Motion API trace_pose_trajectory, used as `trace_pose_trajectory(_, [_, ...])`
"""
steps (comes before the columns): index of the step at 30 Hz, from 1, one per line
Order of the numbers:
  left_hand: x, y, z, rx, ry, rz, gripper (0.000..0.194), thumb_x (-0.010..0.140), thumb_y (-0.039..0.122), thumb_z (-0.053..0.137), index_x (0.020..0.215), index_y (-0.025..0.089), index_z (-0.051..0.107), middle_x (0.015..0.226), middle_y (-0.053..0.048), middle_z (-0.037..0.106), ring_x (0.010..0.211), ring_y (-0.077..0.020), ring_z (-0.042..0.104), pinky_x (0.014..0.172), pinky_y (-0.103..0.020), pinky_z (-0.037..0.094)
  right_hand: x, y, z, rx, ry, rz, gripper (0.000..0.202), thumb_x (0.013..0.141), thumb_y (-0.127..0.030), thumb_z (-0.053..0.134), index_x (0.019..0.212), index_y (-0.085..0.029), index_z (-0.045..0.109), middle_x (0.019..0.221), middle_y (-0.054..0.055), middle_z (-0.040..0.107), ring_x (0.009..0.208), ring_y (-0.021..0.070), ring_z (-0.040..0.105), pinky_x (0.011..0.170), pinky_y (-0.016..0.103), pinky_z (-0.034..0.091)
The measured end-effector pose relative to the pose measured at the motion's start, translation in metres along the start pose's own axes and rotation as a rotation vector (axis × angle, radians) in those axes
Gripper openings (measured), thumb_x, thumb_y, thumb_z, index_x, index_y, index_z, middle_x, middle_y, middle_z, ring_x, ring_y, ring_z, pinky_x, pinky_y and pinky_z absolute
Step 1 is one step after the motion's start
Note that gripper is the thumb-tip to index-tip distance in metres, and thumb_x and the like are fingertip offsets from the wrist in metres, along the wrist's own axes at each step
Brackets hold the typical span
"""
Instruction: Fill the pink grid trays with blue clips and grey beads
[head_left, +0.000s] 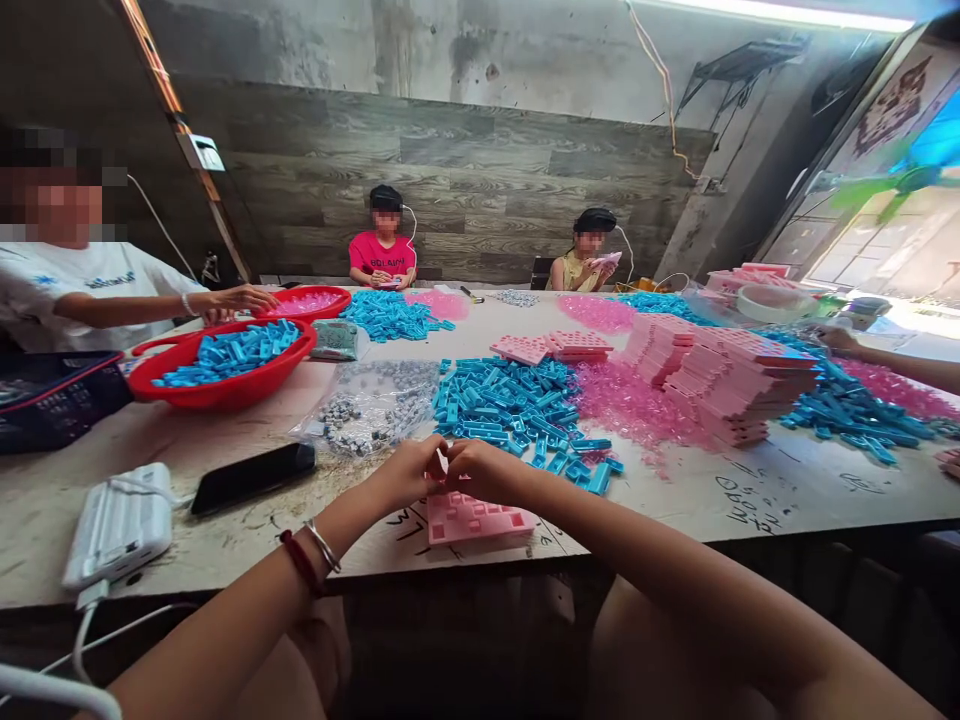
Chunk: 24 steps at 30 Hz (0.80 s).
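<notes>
A pink plastic tray-like piece with square recesses [480,522] lies flat near the table's front edge. Above its far left corner, my left hand [416,468] and my right hand [484,468] meet with fingertips pinched together. Whatever sits between those fingers is too small or too hidden to name. Just beyond my hands spreads a heap of blue plastic pieces [510,400], a few of them strewn toward my right hand. Left of that heap lies a clear plastic bag [375,400] with small grey metallic parts.
Stacked pink pieces [735,375] and clear pink bits [637,400] occupy the right. At left are a red basket [225,395] of blue pieces, a black phone [253,478] and a cabled white power bank [120,525]. Several people sit around the table [247,560].
</notes>
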<state>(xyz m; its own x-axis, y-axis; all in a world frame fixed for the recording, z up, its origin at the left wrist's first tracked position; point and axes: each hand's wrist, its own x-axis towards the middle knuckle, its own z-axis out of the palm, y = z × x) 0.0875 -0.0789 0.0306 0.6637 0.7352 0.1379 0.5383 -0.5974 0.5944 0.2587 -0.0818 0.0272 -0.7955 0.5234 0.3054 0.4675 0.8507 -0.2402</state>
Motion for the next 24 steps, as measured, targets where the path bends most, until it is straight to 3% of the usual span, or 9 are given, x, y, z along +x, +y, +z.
trace_pose_trajectory(10, [-0.001, 0.001, 0.003, 0.040, 0.022, -0.001, 0.018, 0.063, 0.010, 0.057, 0.079, 0.017, 0.051, 0.069, -0.001, 0.062, 0.063, -0.0163, 0.059, 0.054, -0.023, 0.039, 0.008, -0.004, -0.007, 0.073, -0.072, -0.036, 0.018, 0.071, -0.003, 0.063, 0.055, -0.013, 0.064, 0.074, 0.005, 0.063, 0.072, 0.0117, 0.056, 0.066, 0.021, 0.043])
trace_pose_trajectory(18, [-0.005, 0.004, 0.007, -0.019, 0.075, -0.064, 0.021, 0.067, 0.010, 0.059, 0.085, 0.016, 0.050, 0.070, -0.002, 0.065, 0.065, -0.0169, 0.061, 0.057, -0.024, 0.041, -0.010, 0.003, 0.002, 0.077, 0.070, 0.038, 0.011, 0.075, -0.017, 0.065, 0.065, -0.015, 0.069, 0.064, 0.003, 0.060, 0.060, 0.0097, 0.054, 0.058, 0.020, 0.040])
trace_pose_trajectory(24, [-0.001, 0.005, 0.004, 0.106, 0.027, -0.004, 0.016, 0.066, 0.010, 0.058, 0.079, 0.017, 0.052, 0.071, -0.003, 0.064, 0.066, -0.0181, 0.060, 0.057, -0.025, 0.038, 0.000, 0.001, 0.001, 0.069, 0.013, -0.014, 0.019, 0.072, -0.009, 0.064, 0.054, -0.014, 0.063, 0.068, 0.004, 0.061, 0.064, 0.0102, 0.054, 0.058, 0.020, 0.040])
